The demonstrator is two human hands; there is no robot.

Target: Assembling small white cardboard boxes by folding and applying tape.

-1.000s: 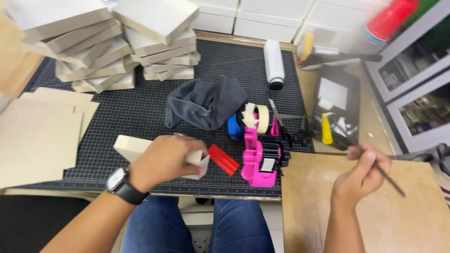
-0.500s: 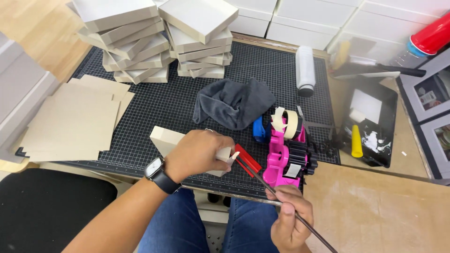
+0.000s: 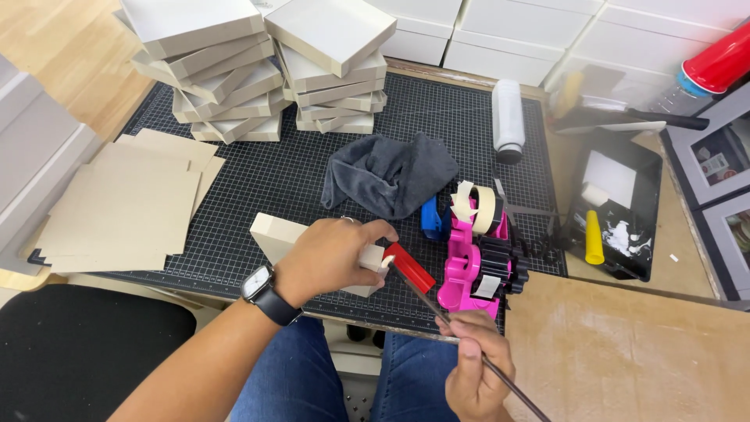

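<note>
Left hand [image 3: 332, 254] closed over a small beige box [image 3: 285, 238] lying on the black gridded cutting mat [image 3: 258, 168], near the mat's 6 o'clock edge. Right hand [image 3: 476, 363] pinched around a thin dark brush handle [image 3: 461, 336] (its tip meets the box corner by the left fingers). A red strip [image 3: 410, 267] lies just at 3 o'clock of the box; the pink tape dispenser [image 3: 473, 262] stands beyond it. A grey cloth [image 3: 391, 172] lies at 12 o'clock, stacked boxes [image 3: 258, 70] farther back, flat cardboard sheets [image 3: 129, 203] at 9 o'clock.
</note>
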